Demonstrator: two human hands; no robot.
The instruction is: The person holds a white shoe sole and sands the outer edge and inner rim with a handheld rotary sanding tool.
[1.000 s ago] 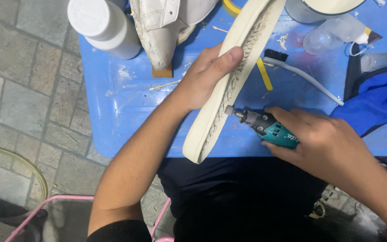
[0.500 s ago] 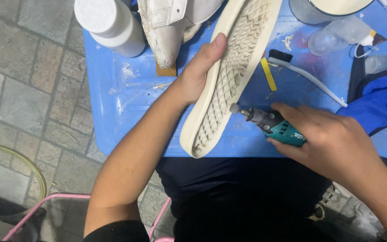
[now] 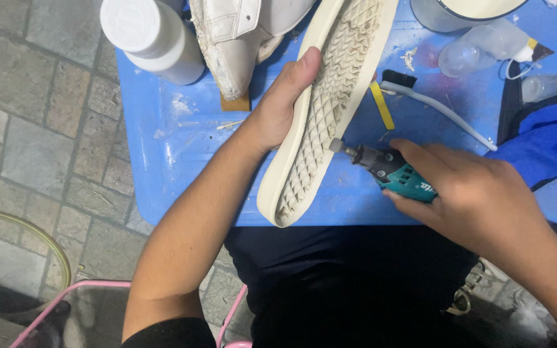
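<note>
Left to right, counted. One white bottle (image 3: 153,38) with a white cap is seen standing on the blue surface (image 3: 162,167), well left of the left hand's grip. One white shoe upper (image 3: 240,38) is laid just above and left of that grip, with one small brown piece (image 3: 235,103) under its toe end. One left hand (image 3: 278,106) is seen: its grip is closed on one cream shoe sole (image 3: 330,109), thumb pressed along the left rim, fingers hidden behind the sole. The sole is held tilted, tread side up, its lower end at the near edge of the surface, its upper end running out of frame at the top.

One rotary tool (image 3: 388,169), teal and grey, is pinched in the grip of the right hand (image 3: 478,200), fingers wrapped round the body. Its tip is set against the right edge of the sole's tread, just left of that grip. Whether the tip is spinning cannot be told.

Above the right grip, one yellow strip (image 3: 381,106) and one brush (image 3: 436,103) with black bristles and a pale handle are laid on the surface, near each other. Further up and right, two clear plastic bottles (image 3: 478,55) are laid on their sides, one above the other; one round container (image 3: 446,16) is cut off by the top edge. One blue cloth (image 3: 543,145) is seen just right of the right grip.
</note>
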